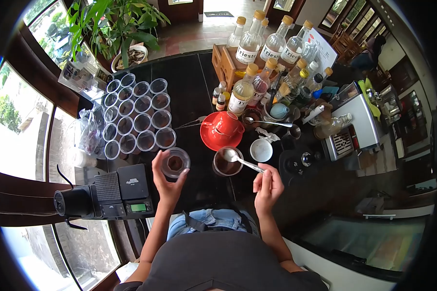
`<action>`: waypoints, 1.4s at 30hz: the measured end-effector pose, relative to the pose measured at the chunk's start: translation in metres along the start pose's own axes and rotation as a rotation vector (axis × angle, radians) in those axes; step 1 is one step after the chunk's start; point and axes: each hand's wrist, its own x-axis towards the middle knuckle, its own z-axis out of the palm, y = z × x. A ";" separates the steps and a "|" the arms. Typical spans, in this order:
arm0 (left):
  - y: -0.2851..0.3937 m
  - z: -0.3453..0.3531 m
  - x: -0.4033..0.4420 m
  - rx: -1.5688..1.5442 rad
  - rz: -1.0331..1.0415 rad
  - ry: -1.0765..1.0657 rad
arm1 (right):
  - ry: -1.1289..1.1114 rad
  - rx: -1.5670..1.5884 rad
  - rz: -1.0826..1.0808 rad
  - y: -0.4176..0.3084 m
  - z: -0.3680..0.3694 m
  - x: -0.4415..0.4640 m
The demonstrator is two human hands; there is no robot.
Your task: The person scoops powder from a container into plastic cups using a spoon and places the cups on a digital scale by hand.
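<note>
My left hand (pixel 167 182) grips a clear plastic cup (pixel 175 163) with some dark brown stuff at its bottom. Between the thumb and fingers of my right hand (pixel 268 187) is the handle of a metal spoon (pixel 247 164). The spoon's bowl is over a second container (pixel 227 168), which holds brown powder and stands on the black counter. Just right of that container sits a small white bowl (pixel 261 150). Behind it, a red cup (pixel 226 127) lies tipped on a red saucer (pixel 207 137).
Rows of clear plastic cups (pixel 142 104) stand at the left on the black counter (pixel 184 90). Nearer me is a scale (pixel 133 186) beside a black kettle (pixel 73 201). Several labelled bottles (pixel 248 52) crowd the back right, with a coffee machine (pixel 356 131) farther right.
</note>
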 end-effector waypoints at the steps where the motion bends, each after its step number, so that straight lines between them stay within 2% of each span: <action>1: -0.004 -0.004 -0.003 0.012 -0.018 0.023 | -0.070 -0.152 -0.144 0.016 -0.006 0.003; 2: -0.008 -0.009 -0.006 0.026 -0.036 0.047 | -0.142 -0.303 -0.288 0.029 -0.011 0.004; 3: -0.011 -0.014 -0.009 0.039 -0.058 0.079 | -0.215 -0.442 -0.310 0.026 -0.009 0.007; 6: -0.026 -0.030 -0.019 0.068 -0.086 0.158 | -0.215 -0.466 -0.345 0.048 -0.009 0.007; 10: -0.034 -0.050 -0.030 0.116 -0.142 0.222 | -0.208 -0.392 -0.239 0.055 -0.005 0.015; 12: -0.033 -0.056 -0.033 0.134 -0.165 0.249 | -0.222 -0.603 -0.164 0.047 -0.004 0.024; 14: -0.028 -0.058 -0.035 0.068 -0.142 0.228 | -0.080 -0.755 -0.384 0.039 -0.003 0.028; 16: -0.027 -0.057 -0.038 0.080 -0.098 0.238 | -0.012 -0.659 -0.509 0.025 0.003 0.026; 18: -0.019 -0.051 -0.041 0.045 -0.094 0.255 | -0.228 -0.399 -0.610 0.009 0.037 0.017; 19: -0.016 -0.047 -0.044 0.034 -0.106 0.269 | -0.488 -0.230 -0.484 0.010 0.055 0.010; 20: -0.014 -0.045 -0.046 0.016 -0.100 0.261 | -0.712 -0.273 -0.511 -0.001 0.079 0.008; 21: -0.012 -0.043 -0.047 0.027 -0.071 0.261 | -0.875 -0.236 -0.431 0.004 0.101 0.003; 24: -0.011 -0.035 -0.055 0.021 -0.041 0.299 | -1.083 -0.032 -0.248 0.028 0.147 -0.011; 25: -0.011 -0.035 -0.059 0.022 -0.072 0.313 | -1.115 -0.016 -0.249 0.031 0.155 -0.012; 27: -0.009 -0.041 -0.063 0.065 -0.096 0.323 | -1.365 -0.031 -0.185 0.034 0.167 -0.012; 28: -0.007 -0.048 -0.065 0.079 -0.106 0.344 | -1.392 -0.023 -0.186 0.036 0.171 -0.016; 30: -0.002 -0.066 -0.072 0.281 -0.129 0.205 | -1.233 0.085 -0.096 0.041 0.179 -0.024; 32: -0.002 -0.084 -0.087 0.308 -0.182 0.207 | -1.296 0.085 -0.136 0.048 0.188 -0.026; 34: -0.001 -0.101 -0.103 0.302 -0.211 0.324 | -1.293 0.108 -0.064 0.053 0.194 -0.031; 36: -0.008 -0.118 -0.129 0.376 -0.287 0.383 | -1.365 0.098 -0.062 0.056 0.204 -0.032; 42: -0.021 -0.152 -0.188 0.491 -0.424 0.577 | -1.364 0.146 -0.044 0.061 0.248 -0.040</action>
